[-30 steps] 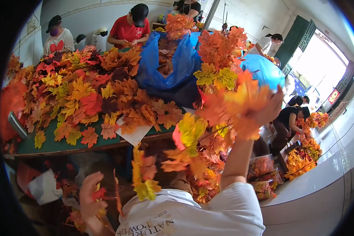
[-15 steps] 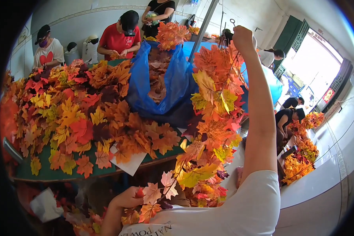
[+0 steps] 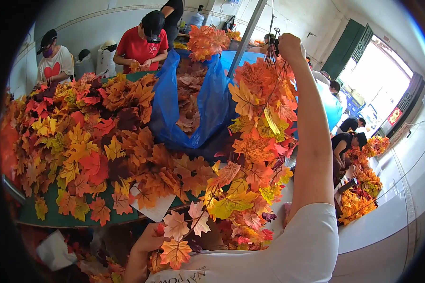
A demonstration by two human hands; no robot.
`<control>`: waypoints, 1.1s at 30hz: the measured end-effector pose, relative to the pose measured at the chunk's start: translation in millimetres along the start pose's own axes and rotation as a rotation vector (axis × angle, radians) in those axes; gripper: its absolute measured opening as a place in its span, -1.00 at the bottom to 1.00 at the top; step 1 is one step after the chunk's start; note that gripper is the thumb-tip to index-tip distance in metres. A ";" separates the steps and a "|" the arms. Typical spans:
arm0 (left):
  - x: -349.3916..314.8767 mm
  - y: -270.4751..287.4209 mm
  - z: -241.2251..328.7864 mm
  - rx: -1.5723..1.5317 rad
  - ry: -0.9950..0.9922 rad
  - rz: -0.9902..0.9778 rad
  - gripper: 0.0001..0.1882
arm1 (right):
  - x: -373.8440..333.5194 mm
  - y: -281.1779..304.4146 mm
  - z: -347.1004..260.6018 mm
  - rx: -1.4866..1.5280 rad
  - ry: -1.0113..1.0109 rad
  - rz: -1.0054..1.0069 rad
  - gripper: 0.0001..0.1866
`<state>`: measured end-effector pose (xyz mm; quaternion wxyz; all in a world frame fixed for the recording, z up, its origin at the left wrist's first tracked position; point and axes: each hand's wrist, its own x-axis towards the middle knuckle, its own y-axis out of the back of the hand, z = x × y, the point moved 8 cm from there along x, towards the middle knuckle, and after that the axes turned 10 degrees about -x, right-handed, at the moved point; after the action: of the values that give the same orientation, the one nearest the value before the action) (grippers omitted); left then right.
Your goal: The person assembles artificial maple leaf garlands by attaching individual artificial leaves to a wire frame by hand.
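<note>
My right hand is raised high and closed at the top of an artificial maple leaf garland. Beside its fingers are a small wire loop and a dark hanging hook; how they touch is too small to tell. The garland droops in orange, yellow and red leaves down to my chest. Low at the left, my left hand is closed around the garland's lower stem, next to pale pink leaves; its fingertips are partly hidden.
A green table bears a heap of loose autumn leaves. Behind it stands a blue plastic bag of leaves, near a slanted metal pole. Two co-workers are across the table; others work at the right near more garlands.
My right hand has moved slightly down, bringing the loop beside the hanging hook. The garland has shifted a little with it. A person standing at the back has turned and moved left.
</note>
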<state>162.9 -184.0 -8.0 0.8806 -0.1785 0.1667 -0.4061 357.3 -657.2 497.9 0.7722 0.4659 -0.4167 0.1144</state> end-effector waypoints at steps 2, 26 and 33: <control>-5.7 -14.7 14.8 -0.073 0.018 -0.008 -0.77 | 5.0 -12.7 2.8 -0.034 0.012 -0.048 -0.75; 3.4 -136.3 160.6 -0.465 -0.271 -0.261 -0.75 | -595.2 106.2 -270.6 1.645 0.607 -0.629 -0.04; 42.4 -246.5 235.6 -0.575 -0.404 -0.459 -0.86 | -565.0 148.7 -216.8 1.905 0.424 -1.114 -0.56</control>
<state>130.6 -324.2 304.1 0.6964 -0.5258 0.0529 -0.4855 35.7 -280.8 119.6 0.0997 0.9584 0.2471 0.1021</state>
